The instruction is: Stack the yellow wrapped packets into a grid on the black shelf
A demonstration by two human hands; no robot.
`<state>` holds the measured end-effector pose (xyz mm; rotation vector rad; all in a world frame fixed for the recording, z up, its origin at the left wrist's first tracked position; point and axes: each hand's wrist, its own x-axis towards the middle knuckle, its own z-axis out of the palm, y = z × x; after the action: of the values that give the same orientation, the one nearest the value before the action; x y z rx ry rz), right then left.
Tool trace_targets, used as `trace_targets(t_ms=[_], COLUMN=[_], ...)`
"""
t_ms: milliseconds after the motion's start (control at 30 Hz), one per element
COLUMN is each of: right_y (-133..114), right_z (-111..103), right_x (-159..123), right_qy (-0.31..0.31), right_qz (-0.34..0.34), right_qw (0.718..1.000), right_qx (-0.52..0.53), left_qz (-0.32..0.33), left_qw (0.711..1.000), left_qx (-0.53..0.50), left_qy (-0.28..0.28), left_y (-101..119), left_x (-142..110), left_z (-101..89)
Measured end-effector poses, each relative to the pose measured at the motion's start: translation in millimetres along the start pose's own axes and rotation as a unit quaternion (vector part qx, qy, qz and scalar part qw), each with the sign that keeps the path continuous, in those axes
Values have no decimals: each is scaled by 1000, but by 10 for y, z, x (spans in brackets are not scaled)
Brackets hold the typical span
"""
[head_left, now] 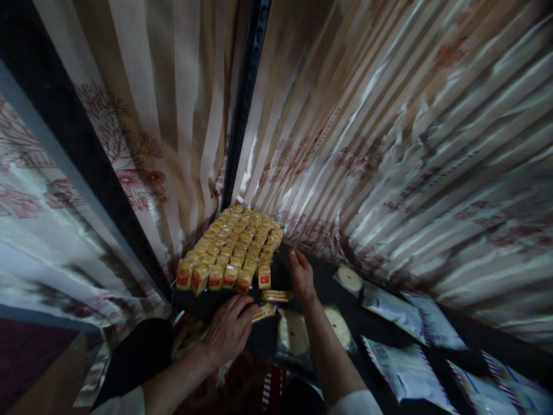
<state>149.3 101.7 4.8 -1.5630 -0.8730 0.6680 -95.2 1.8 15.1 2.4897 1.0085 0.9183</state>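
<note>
Yellow packs (235, 248) in shiny clear wrap fill the worktop's (319, 282) left end in tight rows, the front ones showing orange-red labels; a few more lie flat by the near edge. The left hand (231, 325), fingers curled, reaches these, its grip impossible to tell. The right hand (302, 275) is half open beside the rows, with nothing visible in it. Its forearm partly covers the round white discs (349, 278). Pouches (404, 369) with striped borders blur toward the right, some cut off. Label print and curtain (367, 144) lettering are unreadable.
</note>
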Motion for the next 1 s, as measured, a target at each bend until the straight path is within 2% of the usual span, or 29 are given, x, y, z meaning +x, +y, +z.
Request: trace_targets(t_ms=[167,267,367,567,767,833,900,1000], right_y=[-164,-191,-145,-74,-133,-182,-260,-400], right_z=[-347,-489,-569,-649,-914,-964,-927,-680], right_x=[-560,-797,-895,-861,-865,-898,-940,-998], right_qy=[-110,-184,-213,-199,-157,-145,-138,-163], right_qz=[-12,-49,-113,-160,-179,-195,-221,-230], right_qw=[990,962,932,902,867,865,873,890], right_qx=[-93,-196,-271,-348,-438,-439,-412,-358], left_qz=[-33,-52,-62,-60,-79,-75,-82,-118], left_qw=[998,997,995,993,991,994,996,993], left_qx=[55,61,61,66,37,13,-2,-11], left_qy=[4,-16,-41,-82,-100,-83,-45,15], left_y=[73,110,150,267,427,470,481,423], left_x=[-148,-211,-240,-196,-58,-15,29,113], left_z=[71,130,151,96,160,229,313,431])
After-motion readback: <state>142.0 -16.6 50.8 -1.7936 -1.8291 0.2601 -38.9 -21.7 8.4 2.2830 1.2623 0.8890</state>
